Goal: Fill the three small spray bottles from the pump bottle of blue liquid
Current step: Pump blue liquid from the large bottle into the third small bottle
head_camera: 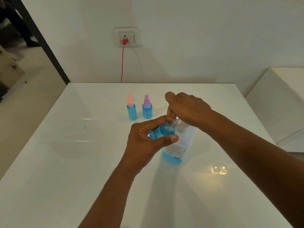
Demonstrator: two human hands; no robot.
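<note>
My left hand (144,139) grips a small clear spray bottle (162,131) holding blue liquid, tilted with its open threaded neck toward the pump bottle. The pump bottle (179,148) stands on the white table (82,162), with only a low band of blue liquid at its base. My right hand (187,109) lies over the pump head, fingers curled down around it; the head itself is mostly hidden. Two more small spray bottles stand upright behind, both full of blue liquid: one with an orange cap (131,107), one with a purple cap (146,107).
A wall socket (127,37) with a red plug and red cable (122,63) is on the wall behind the table. A white cabinet (279,104) stands to the right. The floor drops off along the table's left edge.
</note>
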